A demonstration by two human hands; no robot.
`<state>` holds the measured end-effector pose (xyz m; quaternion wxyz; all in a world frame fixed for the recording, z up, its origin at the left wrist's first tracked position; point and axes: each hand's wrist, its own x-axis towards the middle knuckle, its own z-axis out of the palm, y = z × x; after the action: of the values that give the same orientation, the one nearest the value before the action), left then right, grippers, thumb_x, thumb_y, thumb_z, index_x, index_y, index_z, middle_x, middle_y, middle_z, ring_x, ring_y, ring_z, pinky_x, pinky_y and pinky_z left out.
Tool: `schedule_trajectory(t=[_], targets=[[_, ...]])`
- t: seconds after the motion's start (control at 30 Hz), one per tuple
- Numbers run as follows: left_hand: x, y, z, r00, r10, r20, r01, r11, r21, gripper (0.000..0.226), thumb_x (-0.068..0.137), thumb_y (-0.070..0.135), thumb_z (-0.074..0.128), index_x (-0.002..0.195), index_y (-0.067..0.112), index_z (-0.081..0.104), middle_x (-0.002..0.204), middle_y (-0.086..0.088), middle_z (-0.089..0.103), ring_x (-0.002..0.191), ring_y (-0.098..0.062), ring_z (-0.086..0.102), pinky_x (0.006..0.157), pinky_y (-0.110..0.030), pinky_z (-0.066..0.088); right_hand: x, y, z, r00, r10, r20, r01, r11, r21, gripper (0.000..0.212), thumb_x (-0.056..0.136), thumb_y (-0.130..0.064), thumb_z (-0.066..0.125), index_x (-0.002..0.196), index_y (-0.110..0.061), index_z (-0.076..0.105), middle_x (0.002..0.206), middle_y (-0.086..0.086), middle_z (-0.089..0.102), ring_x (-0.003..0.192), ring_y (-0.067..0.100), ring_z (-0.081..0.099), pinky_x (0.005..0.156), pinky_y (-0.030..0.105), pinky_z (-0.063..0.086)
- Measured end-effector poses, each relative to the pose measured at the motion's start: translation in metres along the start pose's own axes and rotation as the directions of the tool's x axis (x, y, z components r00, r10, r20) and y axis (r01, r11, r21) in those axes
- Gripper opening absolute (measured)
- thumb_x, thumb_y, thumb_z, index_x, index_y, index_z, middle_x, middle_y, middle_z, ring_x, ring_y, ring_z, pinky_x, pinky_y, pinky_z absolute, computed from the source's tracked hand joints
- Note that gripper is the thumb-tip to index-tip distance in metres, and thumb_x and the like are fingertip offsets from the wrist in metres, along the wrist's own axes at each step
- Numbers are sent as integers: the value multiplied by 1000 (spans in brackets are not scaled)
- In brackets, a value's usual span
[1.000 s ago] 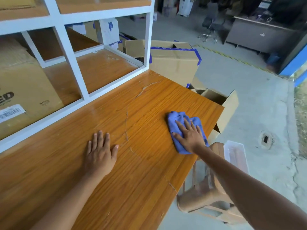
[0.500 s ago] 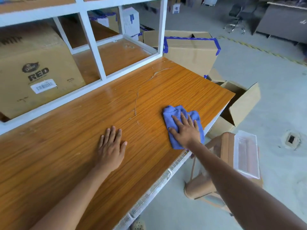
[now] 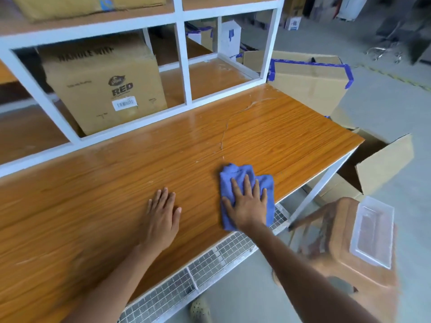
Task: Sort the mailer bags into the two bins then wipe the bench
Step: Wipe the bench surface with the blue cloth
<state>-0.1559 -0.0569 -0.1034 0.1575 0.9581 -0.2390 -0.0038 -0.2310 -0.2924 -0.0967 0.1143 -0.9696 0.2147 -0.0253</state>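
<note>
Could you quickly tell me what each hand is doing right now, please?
Left hand: open, flat on the bench, holding nothing.
Right hand: open, fingers spread, pressing the blue cloth onto the bench.

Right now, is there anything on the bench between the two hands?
No. Between the left hand and the right hand on the blue cloth, the head view shows only bare wooden bench.
</note>
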Motion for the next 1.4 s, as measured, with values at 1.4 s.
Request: schedule_trajectory(t=[1.4], targets=[[261, -80, -24, 995, -68, -74, 86, 959, 270, 61, 94, 53, 27, 139, 17, 46, 129, -13, 48, 115, -28, 44, 95, -43, 39, 261, -94, 18, 999, 36, 35, -33, 996, -80, 72, 91, -67, 19, 154, -34, 11, 163, 7, 3, 149, 35, 1, 115, 60, 1]])
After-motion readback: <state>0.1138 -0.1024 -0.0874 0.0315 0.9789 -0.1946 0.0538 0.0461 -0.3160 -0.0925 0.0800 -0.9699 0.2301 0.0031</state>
